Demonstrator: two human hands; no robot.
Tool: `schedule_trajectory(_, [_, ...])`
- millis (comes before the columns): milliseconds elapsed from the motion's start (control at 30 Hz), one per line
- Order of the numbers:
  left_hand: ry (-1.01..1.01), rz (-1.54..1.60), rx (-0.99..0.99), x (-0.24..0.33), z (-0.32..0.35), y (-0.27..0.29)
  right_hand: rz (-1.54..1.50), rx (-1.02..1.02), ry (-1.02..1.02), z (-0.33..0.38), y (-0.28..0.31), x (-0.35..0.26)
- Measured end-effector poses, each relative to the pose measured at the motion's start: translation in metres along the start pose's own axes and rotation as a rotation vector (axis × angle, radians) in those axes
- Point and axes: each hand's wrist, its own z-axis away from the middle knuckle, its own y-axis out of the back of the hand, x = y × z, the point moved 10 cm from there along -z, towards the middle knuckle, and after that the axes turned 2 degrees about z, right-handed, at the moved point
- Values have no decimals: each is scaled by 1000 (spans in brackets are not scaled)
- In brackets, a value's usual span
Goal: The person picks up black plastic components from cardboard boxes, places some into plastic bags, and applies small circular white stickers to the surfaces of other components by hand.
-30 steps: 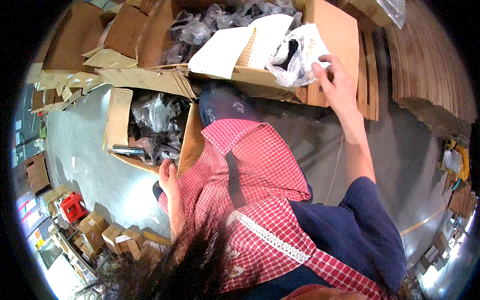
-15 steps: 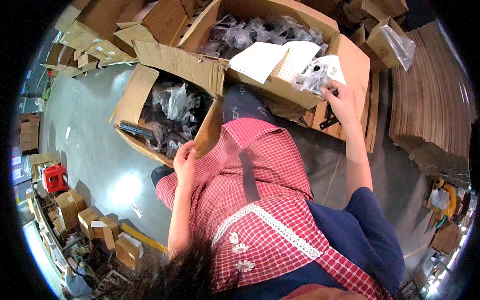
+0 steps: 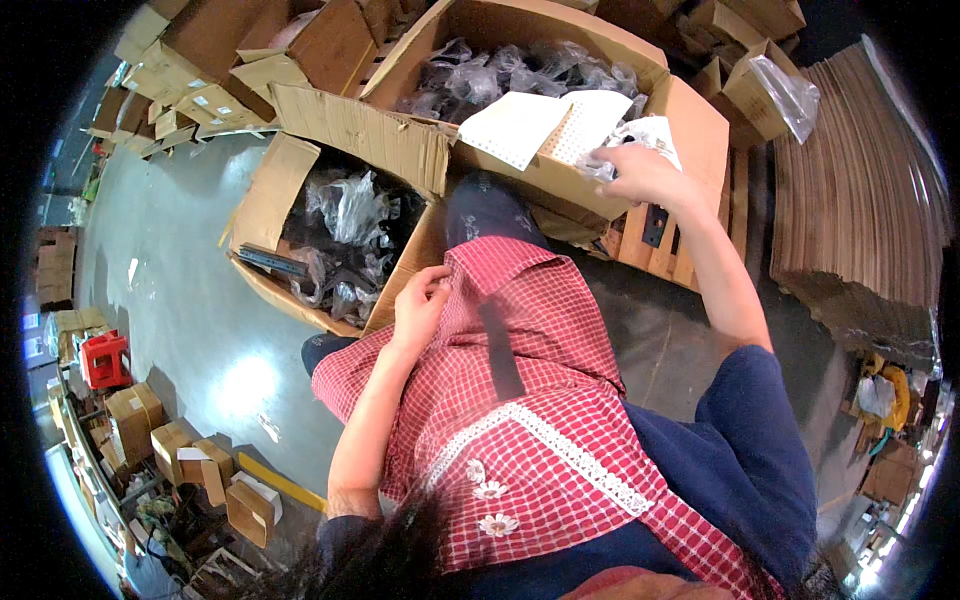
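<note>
While the red checked apron [image 3: 540, 400] fills the near part of the view, the left hand [image 3: 420, 305] rests on its upper hem at the knee, fingers curled narrow and pinching a fold of the cloth; it holds nothing else that I can make out. Just beyond that hand, by the left knee, an open carton [image 3: 262, 205] stands on the grey floor [image 3: 180, 320], packed with dark parts in clear bags [image 3: 350, 215], a flat dark strip lying along its near-left edge.

Farther out, the right hand [image 3: 645, 175] reaches over the near-right corner of the big carton [image 3: 700, 115], which sits on a wooden pallet [image 3: 660, 240]. Its fingers are closed on a crumpled clear plastic bag [image 3: 640, 135] at that corner; what the bag holds is too bunched to tell. Two white sheets [image 3: 520, 125], one perforated, lie on the near rim just left of the hand, and more bagged parts fill the far half of the box. A stack of flat cardboard [image 3: 860, 210] rises at the right.

By my reading, the step in hand is picking one bag from the big carton. Lifting it clear calls for a firm pinch and a pull upward so the loose sheets beside it are not dragged off the rim.
</note>
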Motion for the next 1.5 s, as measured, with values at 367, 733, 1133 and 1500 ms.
schedule_trajectory(367, [256,475,-137,23,19,-18,-372,254,131,34,83,-34])
schedule_trajectory(733, [323,1421,-572,106,11,-77,-360,44,879,134,39,-186])
schedule_trajectory(1133, [-361,1064,-194,115,27,-4,-1819,-143,461,105,-22,-140])
schedule_trajectory(1500, [-307,956,-90,95,25,8,-889,-481,360,151,-106,-120])
